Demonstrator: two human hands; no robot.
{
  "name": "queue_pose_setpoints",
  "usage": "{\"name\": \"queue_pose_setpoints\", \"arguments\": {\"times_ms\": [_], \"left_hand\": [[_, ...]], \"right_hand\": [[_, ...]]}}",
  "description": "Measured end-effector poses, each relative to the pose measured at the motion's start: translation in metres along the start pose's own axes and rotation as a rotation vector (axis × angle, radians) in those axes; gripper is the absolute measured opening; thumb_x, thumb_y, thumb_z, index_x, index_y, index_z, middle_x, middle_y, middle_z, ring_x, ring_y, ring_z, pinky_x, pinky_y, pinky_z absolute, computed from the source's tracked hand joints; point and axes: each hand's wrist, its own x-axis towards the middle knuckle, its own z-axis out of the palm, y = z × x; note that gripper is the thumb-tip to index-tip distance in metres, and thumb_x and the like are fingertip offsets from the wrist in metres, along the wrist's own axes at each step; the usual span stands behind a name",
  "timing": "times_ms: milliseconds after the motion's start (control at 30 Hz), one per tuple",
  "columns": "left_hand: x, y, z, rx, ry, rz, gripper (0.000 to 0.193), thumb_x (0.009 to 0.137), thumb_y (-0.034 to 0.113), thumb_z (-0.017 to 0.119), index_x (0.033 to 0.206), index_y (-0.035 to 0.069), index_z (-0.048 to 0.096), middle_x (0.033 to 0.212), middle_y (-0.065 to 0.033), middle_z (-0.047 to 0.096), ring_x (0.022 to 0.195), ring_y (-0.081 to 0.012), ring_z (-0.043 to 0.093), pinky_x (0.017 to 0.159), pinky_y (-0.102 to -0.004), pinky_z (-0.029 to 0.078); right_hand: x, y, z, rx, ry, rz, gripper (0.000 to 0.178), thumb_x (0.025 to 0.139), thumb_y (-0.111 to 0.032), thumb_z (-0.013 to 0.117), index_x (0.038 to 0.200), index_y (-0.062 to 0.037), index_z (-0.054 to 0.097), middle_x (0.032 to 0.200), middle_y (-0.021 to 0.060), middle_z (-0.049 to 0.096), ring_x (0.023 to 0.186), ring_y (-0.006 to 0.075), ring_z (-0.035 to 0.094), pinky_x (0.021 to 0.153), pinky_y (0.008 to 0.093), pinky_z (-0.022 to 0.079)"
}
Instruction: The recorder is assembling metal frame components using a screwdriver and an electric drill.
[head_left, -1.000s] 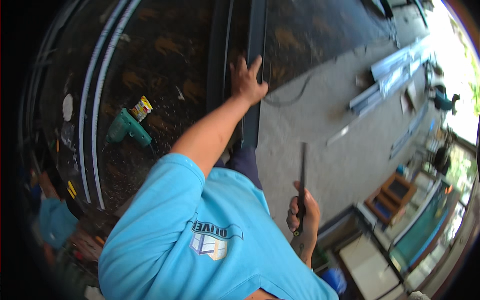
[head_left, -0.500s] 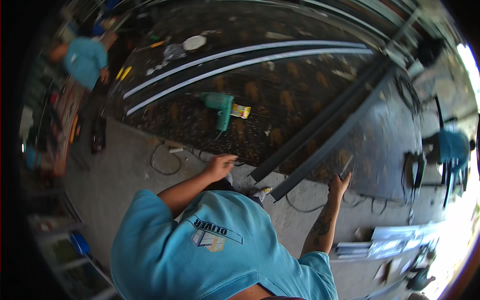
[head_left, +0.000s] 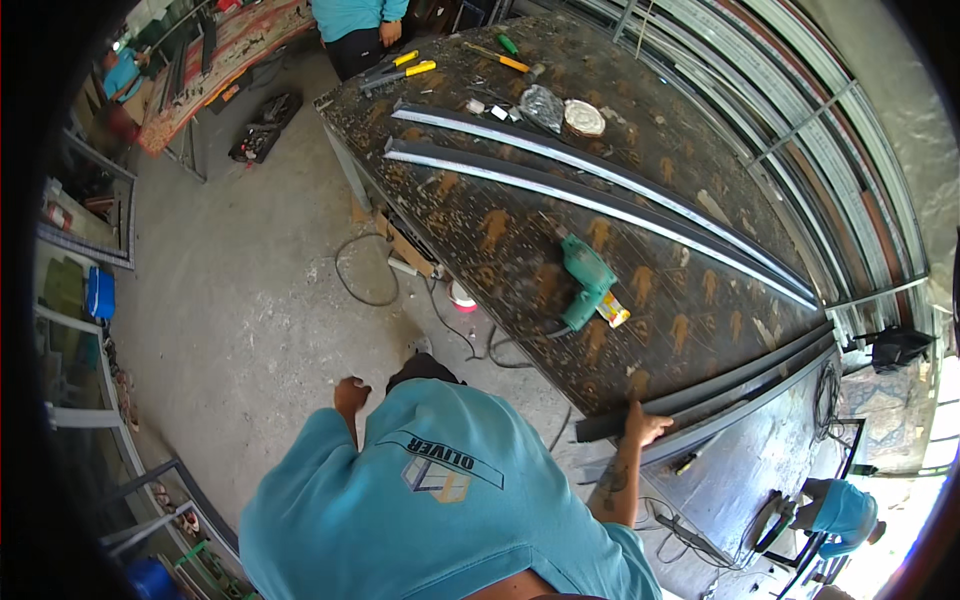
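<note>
Two long dark grey metal profiles (head_left: 720, 385) lie side by side at the table's near right, their ends sticking out past the edge. My right hand (head_left: 645, 425) is on them near these ends, fingers closed around a profile. Just beyond it a small slim tool (head_left: 687, 463) lies on the tabletop. My left hand (head_left: 350, 395) hangs over the floor beside my body, away from the table, its fingers curled; whatever may be in them is hidden. A green power drill (head_left: 586, 280) lies on the table, next to a small yellow packet (head_left: 613, 310).
Two light-faced profiles (head_left: 600, 200) cross the dark worktable (head_left: 480, 235). A hammer (head_left: 500, 57), yellow-handled tools (head_left: 400, 70) and a white roll (head_left: 584, 118) lie at its far end. Cables (head_left: 365, 290) trail on the floor. Co-workers (head_left: 360, 25) stand beyond and at right.
My view has turned leftward. My right hand has let go of the slim tool, now on the table, and taken hold of a dark profile. My left hand has moved away from the table edge.
</note>
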Motion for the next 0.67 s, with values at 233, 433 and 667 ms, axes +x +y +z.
{"name": "queue_pose_setpoints", "arguments": {"times_ms": [233,433,667], "left_hand": [[0.132,0.112,-0.090,0.115,0.007,0.413,0.041,0.077,0.033,0.067,0.106,0.004,0.068,0.101,-0.0193,0.068,0.097,-0.0379,0.063,0.085,-0.0471,0.050],[0.083,0.358,-0.199,-0.377,-0.630,1.156,0.054,0.086,0.023,0.072,0.131,0.003,0.052,0.125,-0.0165,0.060,0.119,-0.0260,0.057,0.092,-0.0353,0.050],[0.059,0.418,-0.259,-0.950,-1.441,1.437,0.098,0.071,0.029,0.084,0.149,0.006,0.028,0.147,-0.0164,0.040,0.138,-0.0266,0.036,0.111,-0.0482,0.032]], "right_hand": [[-0.019,-0.069,-0.061,1.224,-0.352,0.186,0.023,0.080,-0.023,0.071,0.089,-0.0040,0.063,0.080,0.0071,0.063,0.072,0.0203,0.063,0.064,0.0355,0.053],[-0.159,-0.231,-0.082,1.718,-0.926,-0.099,0.033,0.089,-0.027,0.062,0.111,-0.0026,0.061,0.104,0.0149,0.067,0.098,0.0285,0.064,0.088,0.0421,0.053],[-0.272,-0.357,-0.066,1.799,-1.255,-0.150,0.051,0.089,-0.028,0.066,0.133,-0.0118,0.048,0.131,0.0134,0.054,0.124,0.0296,0.050,0.106,0.0462,0.041]]}}
